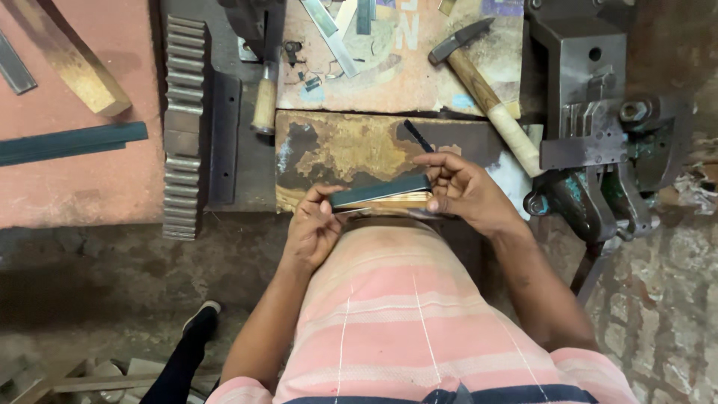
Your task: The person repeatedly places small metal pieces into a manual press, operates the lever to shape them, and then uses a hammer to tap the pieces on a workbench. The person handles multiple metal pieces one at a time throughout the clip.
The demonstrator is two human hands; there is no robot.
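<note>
Head view | dark flat strip (pixel 381 190) is gripped at its ends by left hand (pixel 313 228) and right hand (pixel 462 191) | hammer (pixel 482 90) is laid nearby on workbench (pixel 336 150)

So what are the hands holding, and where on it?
Both hold a short dark green strip by its ends: left hand pinches the left end, right hand grips the right end.

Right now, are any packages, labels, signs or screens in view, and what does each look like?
Printed cardboard sheet: lies flat at top centre of the bench, beyond the left hand and right hand; rectangular, worn tan with faded pale lettering and blue and purple patches, under a hammer and metal strips.
No screens, signs or closed packages show.
</note>
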